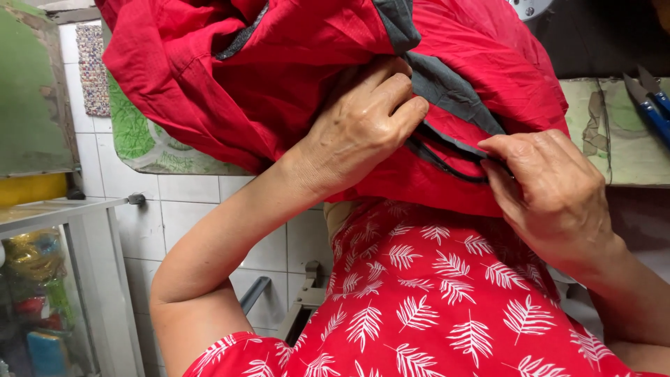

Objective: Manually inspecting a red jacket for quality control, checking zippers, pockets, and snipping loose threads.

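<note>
Both my hands on the red garment, working along its grey-trimmed edge.

My left hand (363,129) is closed, fingers curled over a bunched fold of the red garment (279,77) beside the grey trim (447,91); my right hand (551,192) pinches the dark edge strip (447,164) between thumb and fingertips, nearly shut. The cloth hangs in front of my chest, above my leaf-print top (433,300). To do this well, I judge: hold the fold taut with the left, feed the edge in short pinches with the right, keep the trim flat and untwisted. Blue-handled snips (652,108) lie on the worktop (628,153), well apart.
</note>
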